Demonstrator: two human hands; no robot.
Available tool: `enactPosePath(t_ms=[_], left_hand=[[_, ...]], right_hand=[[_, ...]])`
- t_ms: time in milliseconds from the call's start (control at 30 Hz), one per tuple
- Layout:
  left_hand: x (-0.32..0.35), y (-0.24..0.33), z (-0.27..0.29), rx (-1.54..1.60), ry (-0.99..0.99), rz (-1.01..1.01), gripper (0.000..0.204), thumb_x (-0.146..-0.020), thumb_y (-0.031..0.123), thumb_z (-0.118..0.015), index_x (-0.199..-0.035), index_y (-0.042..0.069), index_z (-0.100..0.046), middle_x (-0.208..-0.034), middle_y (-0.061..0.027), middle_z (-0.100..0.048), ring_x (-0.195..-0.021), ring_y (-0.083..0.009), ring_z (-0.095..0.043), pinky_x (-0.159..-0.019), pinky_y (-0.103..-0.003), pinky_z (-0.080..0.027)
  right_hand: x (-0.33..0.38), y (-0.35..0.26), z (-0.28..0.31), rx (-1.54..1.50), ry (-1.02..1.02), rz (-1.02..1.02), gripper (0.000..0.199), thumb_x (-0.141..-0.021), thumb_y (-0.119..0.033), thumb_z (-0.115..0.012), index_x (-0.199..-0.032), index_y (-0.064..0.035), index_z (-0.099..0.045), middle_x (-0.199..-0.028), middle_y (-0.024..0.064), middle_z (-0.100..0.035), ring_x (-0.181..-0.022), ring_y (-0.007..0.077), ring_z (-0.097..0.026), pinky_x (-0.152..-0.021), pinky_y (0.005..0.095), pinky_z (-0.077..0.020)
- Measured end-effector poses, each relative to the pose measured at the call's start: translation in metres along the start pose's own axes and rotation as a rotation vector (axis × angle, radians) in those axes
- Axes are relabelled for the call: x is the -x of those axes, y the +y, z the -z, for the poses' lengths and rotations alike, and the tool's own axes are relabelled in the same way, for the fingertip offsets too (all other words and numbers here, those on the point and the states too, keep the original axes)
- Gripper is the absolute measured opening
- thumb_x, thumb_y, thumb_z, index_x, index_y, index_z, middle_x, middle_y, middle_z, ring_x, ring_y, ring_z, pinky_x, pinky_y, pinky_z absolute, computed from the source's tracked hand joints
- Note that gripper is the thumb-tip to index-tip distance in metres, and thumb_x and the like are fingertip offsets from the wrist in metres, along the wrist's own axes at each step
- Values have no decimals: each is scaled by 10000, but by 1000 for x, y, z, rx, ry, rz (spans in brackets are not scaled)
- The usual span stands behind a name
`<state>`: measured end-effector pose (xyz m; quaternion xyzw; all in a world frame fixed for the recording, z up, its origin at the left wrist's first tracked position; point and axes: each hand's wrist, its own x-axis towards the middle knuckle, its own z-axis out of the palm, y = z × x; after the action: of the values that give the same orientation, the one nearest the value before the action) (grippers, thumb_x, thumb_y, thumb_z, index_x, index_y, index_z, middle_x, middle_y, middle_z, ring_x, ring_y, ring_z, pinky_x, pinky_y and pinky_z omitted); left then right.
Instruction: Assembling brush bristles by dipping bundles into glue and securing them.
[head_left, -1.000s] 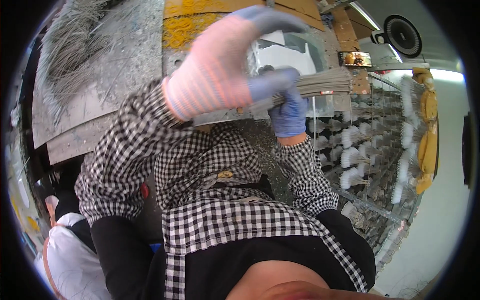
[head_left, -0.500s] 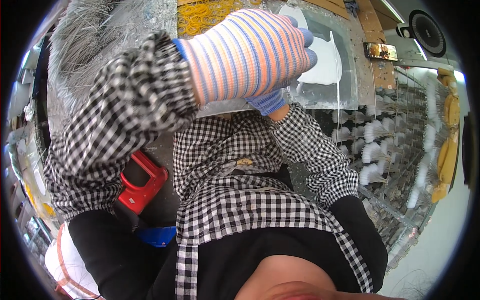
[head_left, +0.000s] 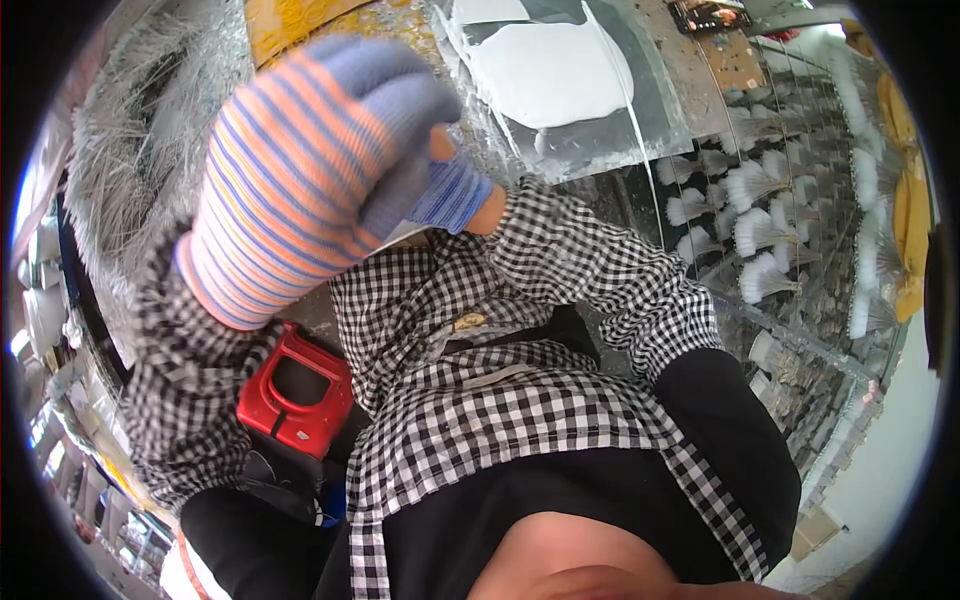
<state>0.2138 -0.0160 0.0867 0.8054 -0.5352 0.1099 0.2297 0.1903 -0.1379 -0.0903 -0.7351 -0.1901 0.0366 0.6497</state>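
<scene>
My left hand (head_left: 310,165), in an orange, blue and white striped knit glove, is raised above the near left part of the work table. Its fingers are curled together, and whatever they hold is hidden. Just behind it is my right hand (head_left: 455,195), in a blue glove with a bare patch of skin at the wrist; its fingers are covered by the left hand. To the right of both hands lies a grey plate (head_left: 655,120) with a spread pool of thick white paste (head_left: 550,75). A long thin white strand (head_left: 643,150) runs across the plate past its near edge.
Fine grey-white bristles (head_left: 120,200) are heaped at the left. Yellow rubber bands (head_left: 285,25) lie at the far left. A phone (head_left: 708,15) sits at the far right. White-tufted bundles (head_left: 765,230) fill racks on the right. A red plastic stool (head_left: 300,390) stands below, beside my lap.
My left hand has moved left and nearer, away from the paste, with its fingers curled. My right hand has shifted left too. The whole view has swung slightly right.
</scene>
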Motion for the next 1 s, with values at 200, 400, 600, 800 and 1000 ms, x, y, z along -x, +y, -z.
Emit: enactPosePath(t_ms=[200, 400, 600, 800, 1000], left_hand=[[-23, 0, -20, -22, -113, 69, 198, -788, 133, -686, -985, 109, -680, -960, -89, -668, -899, -314, -664, -757, -409, -547], [-121, 0, -56, 8, -161, -170, 207, -845, 198, -651, -972, 37, -673, -927, -145, -668, -843, -335, -670, -749, -431, -564], [-175, 11, -60, -29, -240, -232, 192, -799, 189, -673, -894, 27, -714, -836, -158, -691, -794, -347, -686, -723, -431, -569], [-176, 4, -75, -66, -192, -216, 212, -784, 199, -685, -893, 20, -721, -813, -167, -691, -783, -353, -688, -714, -431, -567], [-176, -5, -88, -77, -242, -208, 201, -795, 205, -678, -872, 23, -708, -801, -161, -676, -777, -354, -677, -714, -434, -562]], right_hand=[[14, 17, 18, 381, 177, 221, 358, -834, -370, -766, -1012, -70, -689, -915, 84, -722, -860, 210, -684, -801, 331, -562], [41, 4, 134, 1025, 188, 193, 515, -842, -507, -723, -1064, -44, -681, -951, 116, -731, -854, 249, -710, -782, 343, -586], [58, -1, 188, 472, 349, -245, 802, -808, -644, -733, -1247, 18, -624, -1107, 181, -713, -949, 244, -719, -861, 343, -591], [54, 25, 191, 574, 357, -239, 761, -835, -589, -739, -1290, 4, -595, -1099, 164, -709, -985, 237, -712, -900, 348, -583], [42, 76, 184, 507, 271, -183, 726, -862, -569, -720, -1310, -14, -585, -1108, 154, -706, -1020, 243, -702, -935, 346, -570]])
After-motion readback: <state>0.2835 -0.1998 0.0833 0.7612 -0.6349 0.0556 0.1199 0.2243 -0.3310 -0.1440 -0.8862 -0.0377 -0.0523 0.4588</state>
